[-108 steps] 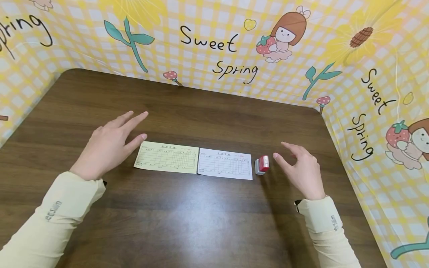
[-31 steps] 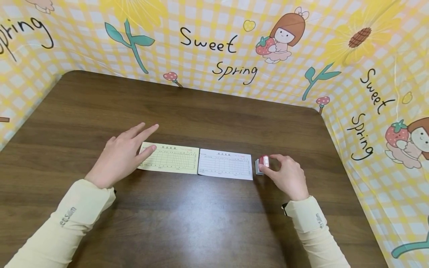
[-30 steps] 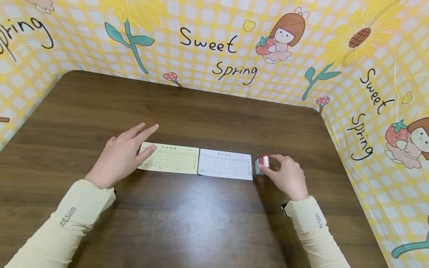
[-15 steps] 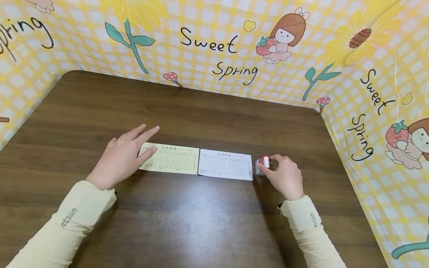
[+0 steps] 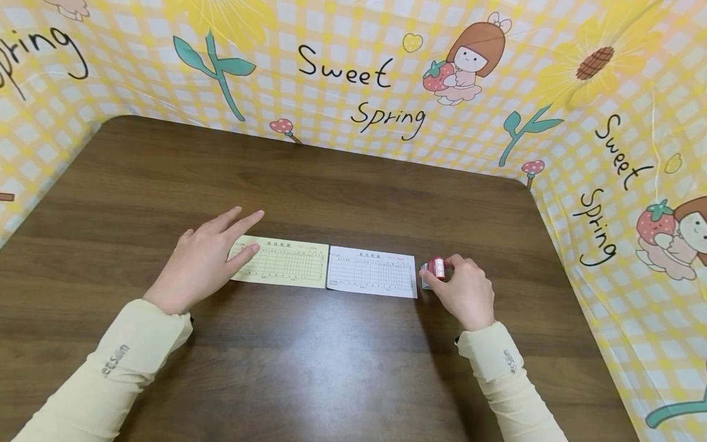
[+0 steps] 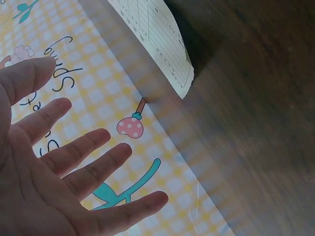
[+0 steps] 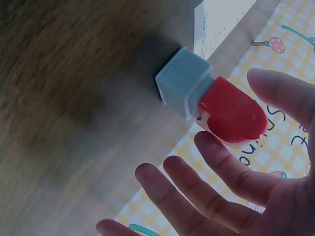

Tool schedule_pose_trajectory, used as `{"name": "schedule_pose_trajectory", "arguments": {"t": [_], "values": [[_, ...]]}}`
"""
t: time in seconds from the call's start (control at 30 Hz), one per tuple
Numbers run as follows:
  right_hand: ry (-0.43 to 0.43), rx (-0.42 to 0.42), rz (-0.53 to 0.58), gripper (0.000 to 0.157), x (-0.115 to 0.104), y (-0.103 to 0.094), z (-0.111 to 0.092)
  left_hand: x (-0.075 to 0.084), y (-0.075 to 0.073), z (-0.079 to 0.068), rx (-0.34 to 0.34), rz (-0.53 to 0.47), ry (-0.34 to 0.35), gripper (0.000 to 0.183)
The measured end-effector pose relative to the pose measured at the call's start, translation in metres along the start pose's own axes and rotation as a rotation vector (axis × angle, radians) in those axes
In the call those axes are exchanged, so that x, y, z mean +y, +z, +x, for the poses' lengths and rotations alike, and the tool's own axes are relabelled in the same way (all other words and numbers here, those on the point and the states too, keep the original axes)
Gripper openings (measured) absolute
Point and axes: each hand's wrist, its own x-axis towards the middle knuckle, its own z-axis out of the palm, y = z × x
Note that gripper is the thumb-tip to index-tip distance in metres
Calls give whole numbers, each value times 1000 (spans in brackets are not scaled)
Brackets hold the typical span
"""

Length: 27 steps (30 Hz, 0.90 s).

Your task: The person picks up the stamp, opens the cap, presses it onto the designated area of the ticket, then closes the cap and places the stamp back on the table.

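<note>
Barely started imo: left hand [image 5: 201, 261] loose, right hand [image 5: 468, 293] spread around stamp [image 7: 216, 98] at 3 o'clock from white slip [image 5: 371, 272], ungripped.

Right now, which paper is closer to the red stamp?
The white slip, beside the red stamp; the yellow slip lies farther left, near the left hand.

The checked cloth [image 5: 331, 98] reads "Sweet Spring" beyond the white form [image 5: 371, 272] and again to its right. The yellow form [image 5: 282, 263] left of it also bears print, both too small to read. Lettering on the left sleeve [image 5: 113, 362] ends "slim".
</note>
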Motion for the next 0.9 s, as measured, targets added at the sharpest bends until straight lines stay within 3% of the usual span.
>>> {"name": "schedule_pose_trajectory", "arguments": {"t": [0.27, 0.9], "values": [[11, 33, -6, 46, -2, 2, 0, 0, 2, 0, 15, 7, 13, 58], [58, 25, -8, 42, -2, 4, 2, 1, 4, 0, 10, 12, 17, 56]]}}
